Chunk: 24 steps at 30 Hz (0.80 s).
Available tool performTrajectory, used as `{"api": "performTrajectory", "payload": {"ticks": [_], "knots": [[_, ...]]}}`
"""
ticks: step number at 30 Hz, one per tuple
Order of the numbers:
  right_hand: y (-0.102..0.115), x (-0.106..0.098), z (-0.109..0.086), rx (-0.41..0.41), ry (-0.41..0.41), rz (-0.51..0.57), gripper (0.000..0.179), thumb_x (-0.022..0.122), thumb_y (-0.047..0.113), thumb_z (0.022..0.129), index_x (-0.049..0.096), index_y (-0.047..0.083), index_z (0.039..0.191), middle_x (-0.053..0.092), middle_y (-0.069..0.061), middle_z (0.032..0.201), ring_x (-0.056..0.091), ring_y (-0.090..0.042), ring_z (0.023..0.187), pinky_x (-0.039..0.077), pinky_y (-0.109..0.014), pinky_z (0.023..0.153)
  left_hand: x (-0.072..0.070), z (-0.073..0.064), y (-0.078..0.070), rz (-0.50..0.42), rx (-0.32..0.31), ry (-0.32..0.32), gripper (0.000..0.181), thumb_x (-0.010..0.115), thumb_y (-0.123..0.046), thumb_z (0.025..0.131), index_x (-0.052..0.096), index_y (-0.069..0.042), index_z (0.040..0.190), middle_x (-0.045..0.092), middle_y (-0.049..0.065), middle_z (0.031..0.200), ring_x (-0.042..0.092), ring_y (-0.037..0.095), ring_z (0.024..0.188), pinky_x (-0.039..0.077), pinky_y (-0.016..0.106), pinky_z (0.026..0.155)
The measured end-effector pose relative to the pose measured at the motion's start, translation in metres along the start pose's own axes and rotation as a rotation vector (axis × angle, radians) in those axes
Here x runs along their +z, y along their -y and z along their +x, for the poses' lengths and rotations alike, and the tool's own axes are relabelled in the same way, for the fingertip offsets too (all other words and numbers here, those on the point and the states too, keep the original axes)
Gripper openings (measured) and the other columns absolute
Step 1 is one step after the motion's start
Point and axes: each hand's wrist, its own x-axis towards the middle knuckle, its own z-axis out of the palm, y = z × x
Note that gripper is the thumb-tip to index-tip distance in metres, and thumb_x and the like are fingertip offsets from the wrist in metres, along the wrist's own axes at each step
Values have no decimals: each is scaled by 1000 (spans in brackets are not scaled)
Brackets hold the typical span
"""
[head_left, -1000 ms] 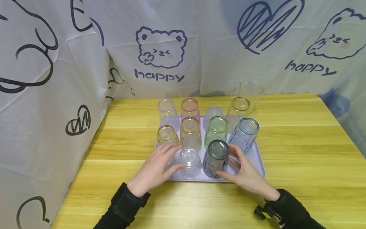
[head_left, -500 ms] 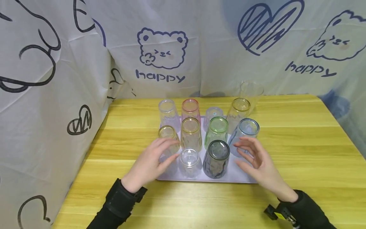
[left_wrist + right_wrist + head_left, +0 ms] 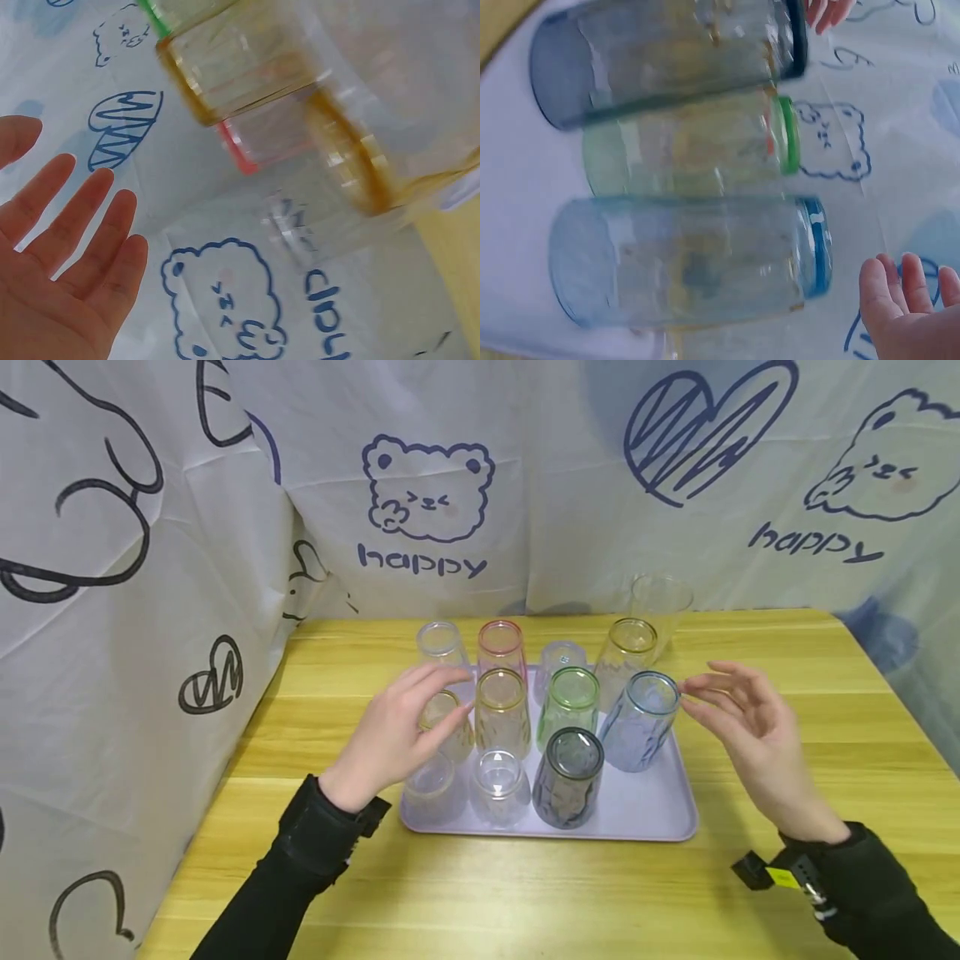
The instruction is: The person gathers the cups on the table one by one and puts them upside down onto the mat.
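Observation:
Several drinking glasses stand upside down on a lilac tray (image 3: 645, 814). My right hand (image 3: 765, 747) is held beside the blue glass (image 3: 637, 731), its fingertips close to the top edge; in the right wrist view those fingers (image 3: 915, 289) are spread loosely. Over the left side of the tray hovers my left hand (image 3: 390, 731), fingers loosely bent and nothing between them. It partly covers an amber glass (image 3: 459, 739) in the head view. In the front row are a dark grey glass (image 3: 567, 785) and a clear glass (image 3: 498, 793), with another clear glass (image 3: 429, 785) to their left.
Behind the front row stand a yellow-rimmed glass (image 3: 501, 718), a green glass (image 3: 572, 714), a pink-rimmed glass (image 3: 501, 643) and a brown-rimmed glass (image 3: 626, 652). A tall clear glass (image 3: 667, 618) stands at the wooden table's (image 3: 810, 693) back edge. Printed cloth (image 3: 570, 543) hangs behind.
My right hand has left the dark grey glass and moved right and away, to the far side of the blue glass. My left hand has drawn back from the front clear glass and shifted up-left.

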Motion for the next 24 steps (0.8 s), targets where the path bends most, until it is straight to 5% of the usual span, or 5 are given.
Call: {"api": "performTrajectory", "payload": {"ticks": [3,7,8,17,24], "knots": [[-13,-25,11,-15,-18,96,48,49,-10,99,39,-4,145,62,-9,125,62,-20,122,50,-30,109,-1,18,-1,23,15,8,34,67,-21,96,65,-7,127,69,9,125,63,24,120,53,39,104],[-15,-40,27,-37,-110,75,47,53,-11,97,42,-3,142,62,-10,122,63,-19,118,52,-25,105,3,42,-2,57,28,54,37,64,-25,99,62,-10,132,67,7,131,61,24,124,50,39,108],[-5,-30,31,-20,-174,3,46,53,-11,96,43,-3,140,62,-8,119,64,-16,113,53,-21,101,5,48,-2,60,28,69,37,64,-27,99,62,-11,133,66,6,132,61,23,125,49,39,109],[-24,-57,64,128,-411,-285,53,64,-2,93,42,17,137,49,5,120,49,-7,120,47,-7,92,26,102,-2,86,5,210,45,60,-28,101,54,-11,142,60,7,141,57,23,130,45,35,115],[-40,-68,87,346,-418,-614,75,66,25,96,18,24,155,31,15,128,30,-17,140,27,-37,127,44,134,-3,128,-18,284,50,60,-31,101,50,-11,146,56,7,145,55,25,132,42,38,116]]}}
